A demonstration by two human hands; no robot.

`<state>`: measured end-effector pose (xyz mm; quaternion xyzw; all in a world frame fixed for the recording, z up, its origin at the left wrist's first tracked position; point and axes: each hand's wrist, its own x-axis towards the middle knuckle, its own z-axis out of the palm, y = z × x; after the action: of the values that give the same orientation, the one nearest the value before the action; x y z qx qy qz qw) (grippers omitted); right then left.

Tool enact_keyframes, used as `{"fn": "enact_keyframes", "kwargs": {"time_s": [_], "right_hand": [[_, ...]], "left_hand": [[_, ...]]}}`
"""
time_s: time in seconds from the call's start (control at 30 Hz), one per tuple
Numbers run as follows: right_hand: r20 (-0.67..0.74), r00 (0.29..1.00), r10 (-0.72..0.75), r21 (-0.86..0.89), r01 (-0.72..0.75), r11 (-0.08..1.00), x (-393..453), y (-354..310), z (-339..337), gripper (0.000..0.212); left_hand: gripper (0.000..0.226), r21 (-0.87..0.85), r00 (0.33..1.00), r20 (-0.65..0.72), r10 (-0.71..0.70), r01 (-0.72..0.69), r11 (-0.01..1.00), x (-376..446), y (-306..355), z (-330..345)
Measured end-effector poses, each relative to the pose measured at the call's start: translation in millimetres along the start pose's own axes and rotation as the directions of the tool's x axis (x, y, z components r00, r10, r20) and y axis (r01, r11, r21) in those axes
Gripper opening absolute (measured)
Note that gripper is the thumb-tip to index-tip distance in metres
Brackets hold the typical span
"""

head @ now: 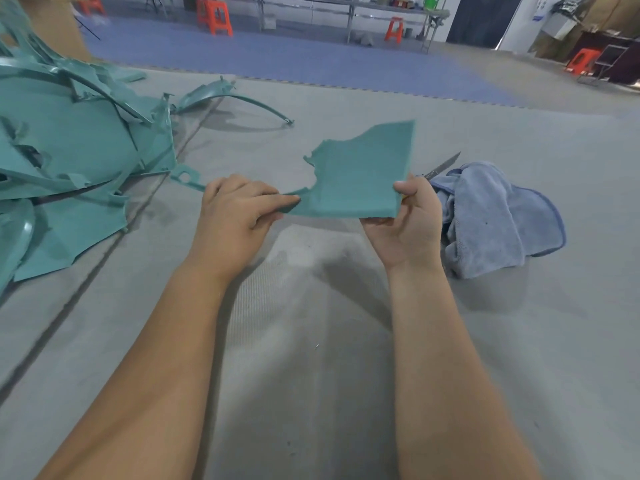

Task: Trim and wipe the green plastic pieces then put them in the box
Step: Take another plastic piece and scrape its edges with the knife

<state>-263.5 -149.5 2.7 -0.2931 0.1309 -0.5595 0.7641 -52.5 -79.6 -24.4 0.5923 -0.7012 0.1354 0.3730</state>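
Both hands (239, 206) gripping green plastic piece (363, 178)

Even, soft indoor light falls from above on the grey floor mat (311, 341), where a diffuse shadow pools beneath the held green plastic piece (360, 174). Wide-angle distortion bends the far edges, the left-hand pile of green offcuts (69, 150) blurs slightly, and no glare shows.

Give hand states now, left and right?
Left hand: pinching the green plastic piece at its left edge.
Right hand: holding the same piece's right corner.
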Motion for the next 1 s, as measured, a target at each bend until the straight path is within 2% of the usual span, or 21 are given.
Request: {"fn": "enact_keyframes", "kwargs": {"time_s": [0.07, 0.13, 0.17, 0.23, 0.27, 0.3, 0.37, 0.43, 0.47, 0.5, 0.6, 0.7, 0.87, 0.93, 1.0], "right_hand": [[-0.052, 0.999, 0.004, 0.011, -0.004, 1.0, 1, 1, 3, 0.028], [-0.201, 0.98, -0.001, 0.009, 0.003, 1.0, 5, 1, 5, 0.018], [-0.294, 0.956, -0.019, -0.019, 0.015, 1.0, 7, 2, 4, 0.02], [-0.434, 0.893, -0.12, -0.168, 0.051, 0.985, 10, 3, 2, 0.026], [-0.441, 0.873, -0.209, -0.287, 0.084, 0.954, 9, 5, 2, 0.027], [-0.39, 0.866, -0.312, -0.415, 0.137, 0.899, 8, 7, 1, 0.027], [-0.159, 0.879, -0.449, -0.618, 0.266, 0.74, 5, 18, 3, 0.03], [0.041, 0.915, -0.401, -0.757, 0.29, 0.585, 2, 31, 5, 0.034], [0.073, 0.935, -0.348, -0.808, 0.26, 0.528, 2, 37, 6, 0.036], [0.071, 0.952, -0.299, -0.842, 0.218, 0.494, 2, 41, 6, 0.039], [0.019, 0.971, -0.237, -0.858, 0.138, 0.494, 3, 44, 1, 0.045], [-0.01, 0.967, -0.255, -0.862, 0.121, 0.493, 6, 41, -5, 0.048], [0.019, 0.981, -0.193, -0.87, 0.111, 0.48, 12, 40, -5, 0.05], [0.026, 0.984, -0.174, -0.89, 0.102, 0.444, 15, 41, -7, 0.051], [0.057, 0.986, -0.158, -0.931, 0.11, 0.349, 16, 42, -11, 0.052]], "left_hand": [[0.028, 0.004, 0.999, 0.039, -0.023, 0.023, 1.0, -1, 1, -1], [0.028, -0.005, 0.993, 0.102, -0.06, 0.061, 0.998, -1, 2, -1], [0.027, -0.027, 0.989, 0.128, -0.077, 0.081, 0.996, -1, 2, 0], [0.028, -0.091, 0.98, 0.154, -0.123, 0.138, 0.986, 0, 2, 1], [0.03, -0.121, 0.975, 0.157, -0.157, 0.177, 0.977, -1, 1, 2], [0.031, -0.145, 0.968, 0.159, -0.192, 0.215, 0.966, -1, 1, 3], [0.033, -0.172, 0.956, 0.162, -0.243, 0.27, 0.947, -2, 0, 5], [0.033, -0.178, 0.946, 0.169, -0.275, 0.304, 0.936, -3, 0, 6], [0.033, -0.183, 0.942, 0.176, -0.287, 0.318, 0.93, -3, 0, 5], [0.032, -0.193, 0.937, 0.184, -0.298, 0.332, 0.923, -3, 0, 6], [0.029, -0.247, 0.918, 0.222, -0.328, 0.378, 0.892, -4, 0, 7], [0.026, -0.271, 0.894, 0.275, -0.353, 0.424, 0.864, -5, 0, 7], [0.025, -0.314, 0.87, 0.305, -0.387, 0.475, 0.822, -4, -1, 5], [0.025, -0.328, 0.868, 0.307, -0.389, 0.481, 0.813, -4, -1, 5], [0.024, -0.351, 0.871, 0.307, -0.384, 0.479, 0.805, -5, 0, 5]]}}
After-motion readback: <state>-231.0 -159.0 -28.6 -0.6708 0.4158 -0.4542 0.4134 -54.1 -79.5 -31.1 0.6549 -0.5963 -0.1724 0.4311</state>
